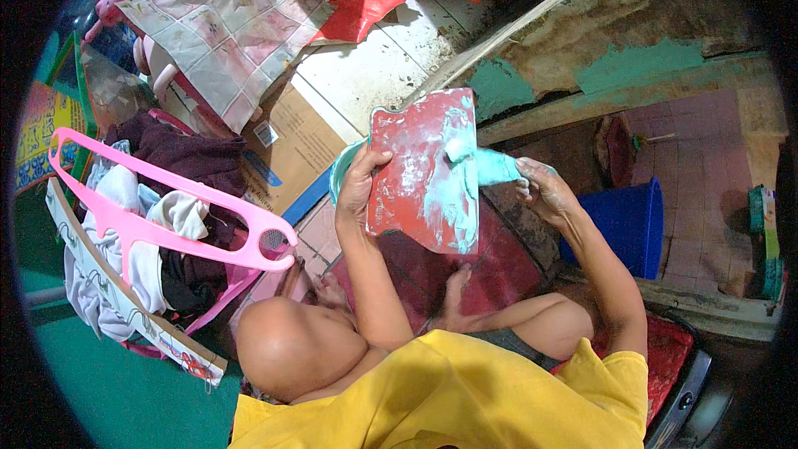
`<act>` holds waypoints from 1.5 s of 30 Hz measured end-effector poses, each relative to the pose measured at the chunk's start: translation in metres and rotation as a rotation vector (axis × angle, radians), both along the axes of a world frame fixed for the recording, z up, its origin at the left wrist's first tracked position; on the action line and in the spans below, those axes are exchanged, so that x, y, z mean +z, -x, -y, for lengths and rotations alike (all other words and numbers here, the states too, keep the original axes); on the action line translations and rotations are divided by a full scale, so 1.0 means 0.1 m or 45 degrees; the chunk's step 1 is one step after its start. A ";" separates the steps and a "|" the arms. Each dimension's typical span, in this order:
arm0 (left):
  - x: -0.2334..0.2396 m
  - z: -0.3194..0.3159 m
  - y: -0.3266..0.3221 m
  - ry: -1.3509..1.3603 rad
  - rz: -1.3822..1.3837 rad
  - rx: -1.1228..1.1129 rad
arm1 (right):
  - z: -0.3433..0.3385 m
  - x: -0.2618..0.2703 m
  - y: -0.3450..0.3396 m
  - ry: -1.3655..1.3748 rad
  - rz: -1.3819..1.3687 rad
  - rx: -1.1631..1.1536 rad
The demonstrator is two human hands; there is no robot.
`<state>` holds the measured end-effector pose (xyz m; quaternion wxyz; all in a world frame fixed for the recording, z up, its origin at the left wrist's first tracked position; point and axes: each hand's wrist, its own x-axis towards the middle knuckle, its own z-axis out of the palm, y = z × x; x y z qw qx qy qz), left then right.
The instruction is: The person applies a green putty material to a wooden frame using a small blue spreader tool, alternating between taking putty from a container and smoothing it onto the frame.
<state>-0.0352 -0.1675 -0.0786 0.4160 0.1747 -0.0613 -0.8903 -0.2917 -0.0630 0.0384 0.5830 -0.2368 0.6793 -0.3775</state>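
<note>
A flat reddish-brown board (405, 199) smeared with turquoise paste (460, 153) is held up in front of me. My left hand (363, 181) grips its left edge, thumb on the face. My right hand (543, 187) pinches the narrow end of a paste-coated spreading tool (497, 166), whose other end meets the paste at the board's right edge. What the tool is made of cannot be told under the coating. Behind the board and my left hand, a turquoise round container (342, 169) shows partly; the rest of it is hidden.
A large pink plastic frame (187, 243) and heaped clothes (118, 190) lie at the left. A cardboard sheet (305, 137) rests on the tiles ahead. To the right stand a blue bucket (645, 231) and a worn, patchily painted low wall (561, 68).
</note>
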 end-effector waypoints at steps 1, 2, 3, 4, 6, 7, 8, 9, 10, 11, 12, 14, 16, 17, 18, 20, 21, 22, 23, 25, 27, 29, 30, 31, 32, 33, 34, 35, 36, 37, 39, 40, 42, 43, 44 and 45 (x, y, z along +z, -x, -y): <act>0.06 0.00 -0.01 -0.002 0.033 0.012 | -0.07 -0.01 0.09 -0.020 -0.078 -0.014; 0.09 0.00 -0.01 -0.004 0.065 0.021 | -0.12 -0.02 0.16 -0.039 -0.157 -0.029; 0.09 0.01 0.00 0.011 0.093 0.014 | -0.11 0.03 0.18 0.039 -0.250 -0.031; 0.07 0.01 -0.01 0.020 0.130 0.009 | -0.10 0.10 0.16 0.111 -0.333 -0.030; -0.06 0.02 -0.05 0.045 0.272 0.051 | -0.03 0.29 0.05 0.246 -0.524 -0.027; -0.21 0.04 -0.07 0.063 0.375 0.100 | 0.01 0.35 -0.03 0.305 -0.591 0.003; -0.36 0.04 -0.10 0.081 0.479 0.150 | 0.04 0.32 -0.07 0.321 -0.760 0.094; -0.42 0.03 -0.09 0.073 0.622 0.202 | 0.02 0.30 -0.08 0.328 -0.940 0.177; -0.51 0.05 -0.12 0.129 0.758 0.191 | 0.00 0.23 -0.12 0.434 -1.311 0.389; -0.59 0.06 -0.14 0.186 0.895 0.180 | -0.02 0.13 -0.15 0.539 -1.676 0.612; -0.58 0.06 -0.10 0.165 0.835 0.207 | -0.06 -0.02 -0.14 0.624 -1.690 0.747; -0.48 0.06 -0.07 0.131 0.734 0.272 | -0.08 -0.38 -0.07 0.766 -1.810 1.023; -0.40 0.06 -0.04 0.220 0.843 0.281 | -0.01 -0.54 -0.04 0.706 -1.882 1.165; -0.38 0.07 -0.04 0.265 0.896 0.285 | 0.04 -0.59 -0.02 0.673 -1.895 1.160; -0.38 0.08 -0.05 0.302 0.885 0.298 | 0.10 -0.62 -0.03 0.641 -1.904 1.155; -0.39 0.08 -0.07 0.265 0.856 0.339 | 0.22 -0.64 -0.04 0.678 -1.783 0.963; -0.39 0.07 -0.07 0.247 0.834 0.357 | 0.26 -0.64 -0.04 0.689 -1.727 0.867; -0.41 0.07 -0.08 0.245 0.824 0.340 | 0.30 -0.64 -0.01 0.623 -1.663 0.809; -0.43 0.07 -0.08 0.244 0.813 0.322 | 0.34 -0.66 0.02 0.672 -1.686 0.800; -0.40 0.08 -0.06 0.247 0.817 0.295 | 0.41 -0.68 0.07 0.769 -1.739 0.783; -0.36 0.06 -0.02 0.247 0.869 0.278 | 0.46 -0.64 0.11 0.750 -1.773 0.809; -0.40 0.07 -0.02 0.282 0.839 0.295 | 0.52 -0.59 0.12 0.729 -1.794 0.803; -0.41 0.07 -0.02 0.299 0.821 0.300 | 0.54 -0.56 0.10 0.722 -1.775 0.786; -0.41 0.06 -0.03 0.296 0.819 0.302 | 0.56 -0.54 0.09 0.712 -1.782 0.778; -0.42 0.06 -0.04 0.293 0.818 0.303 | 0.58 -0.53 0.08 0.703 -1.788 0.770; -0.39 0.07 -0.04 0.294 0.808 0.303 | 0.59 -0.51 0.09 0.692 -1.803 0.758; -0.36 0.06 -0.02 0.264 0.812 0.301 | 0.60 -0.51 0.11 0.679 -1.805 0.744; -0.33 0.04 0.00 0.234 0.816 0.299 | 0.61 -0.52 0.13 0.666 -1.807 0.731; -0.29 0.03 0.00 0.203 0.824 0.301 | 0.62 -0.54 0.14 0.657 -1.805 0.718; -0.32 0.04 0.00 0.220 0.806 0.301 | 0.63 -0.55 0.15 0.654 -1.819 0.705; -0.38 0.05 0.01 0.250 0.772 0.300 | 0.65 -0.58 0.13 0.645 -1.845 0.680; -0.38 0.05 0.01 0.237 0.775 0.303 | 0.65 -0.59 0.11 0.627 -1.849 0.660; -0.37 0.05 0.01 0.214 0.776 0.310 | 0.65 -0.61 0.04 0.590 -1.861 0.617; -0.37 0.04 0.02 0.219 0.805 0.293 | 0.65 -0.64 0.03 0.601 -1.885 0.598; -0.38 0.04 0.02 0.224 0.835 0.276 | 0.65 -0.69 0.02 0.612 -1.908 0.578; -0.40 0.04 0.02 0.229 0.864 0.260 | 0.65 -0.72 -0.02 0.622 -1.932 0.559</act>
